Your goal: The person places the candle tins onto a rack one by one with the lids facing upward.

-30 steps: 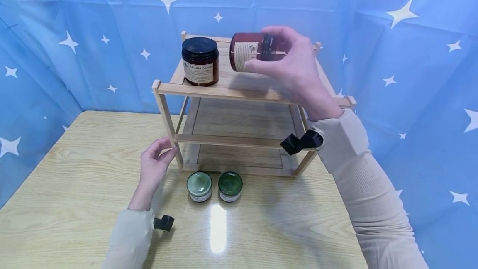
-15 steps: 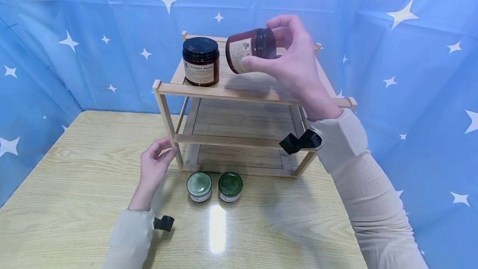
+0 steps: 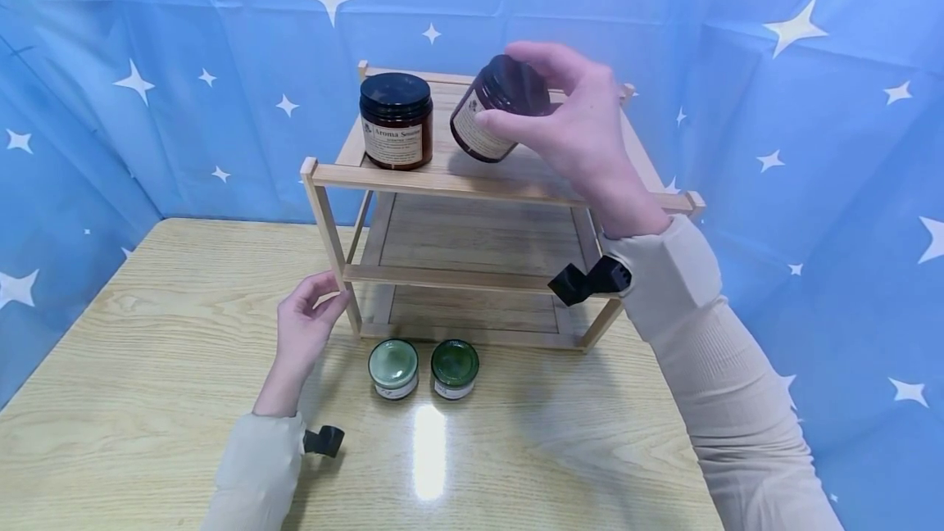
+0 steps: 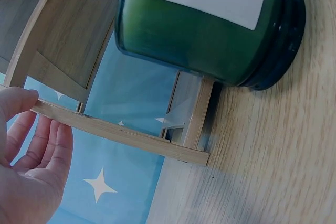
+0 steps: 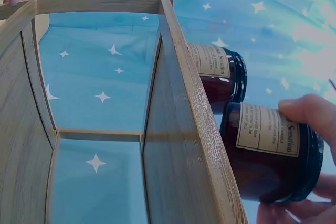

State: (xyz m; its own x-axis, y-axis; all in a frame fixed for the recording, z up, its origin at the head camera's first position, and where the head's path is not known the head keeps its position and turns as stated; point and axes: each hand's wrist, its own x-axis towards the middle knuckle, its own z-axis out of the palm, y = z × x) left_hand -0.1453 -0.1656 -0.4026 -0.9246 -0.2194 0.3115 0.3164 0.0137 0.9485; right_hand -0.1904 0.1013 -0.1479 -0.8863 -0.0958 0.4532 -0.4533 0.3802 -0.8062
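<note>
My right hand [image 3: 583, 121] grips a dark amber candle jar [image 3: 483, 125] with a black lid, tilted over the top tier of the wooden shelf [image 3: 472, 180]. Its cream label faces forward, and the thumb lies across the label's side. To the left of it, a second amber candle jar [image 3: 396, 121] stands upright on that tier. In the right wrist view the held candle jar [image 5: 268, 153] appears close to the top rail. My left hand [image 3: 308, 318] pinches the shelf's front left post, with the thumb on one side and fingers on the other, as the left wrist view shows.
Two green glass jars stand on the wooden table [image 3: 184, 351] before the shelf, a pale one [image 3: 394, 367] and a darker one [image 3: 454, 367]. The lower tiers [image 3: 479, 236] hold no jars. A blue star-patterned curtain [image 3: 243, 47] hangs behind.
The amber candle jar in my right hand has turned from lying sideways toward upright, its base swinging down. My left hand and the other jars have stayed still.
</note>
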